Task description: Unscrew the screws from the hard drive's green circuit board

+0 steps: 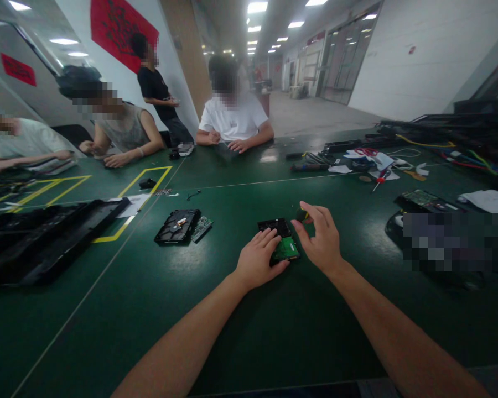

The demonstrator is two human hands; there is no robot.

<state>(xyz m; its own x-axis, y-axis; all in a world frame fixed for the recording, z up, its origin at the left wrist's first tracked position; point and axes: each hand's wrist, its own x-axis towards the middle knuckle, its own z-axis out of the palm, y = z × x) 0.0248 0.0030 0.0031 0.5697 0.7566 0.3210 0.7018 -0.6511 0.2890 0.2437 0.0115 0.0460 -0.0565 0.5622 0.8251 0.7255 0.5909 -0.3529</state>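
A hard drive (285, 249) with a green circuit board lies on the green table in front of me. My left hand (257, 257) rests over its left side, with the fingers on top and the thumb along the near edge, holding it against the table. Just right of the drive, my right hand (320, 235) is raised and closed on a small black-and-yellow screwdriver (301, 214). Its handle shows between thumb and fingers; the tip is hard to make out. To the left lie another opened hard drive (177, 225) and a loose circuit board (202, 228).
Long black casings (53, 237) lie at the left, near yellow tape marks (108, 239). On the right are a circuit board (429, 200), a red-handled screwdriver (382, 178) and a cable pile (452, 138). A person in white (234, 119) sits across the table, with others leftward.
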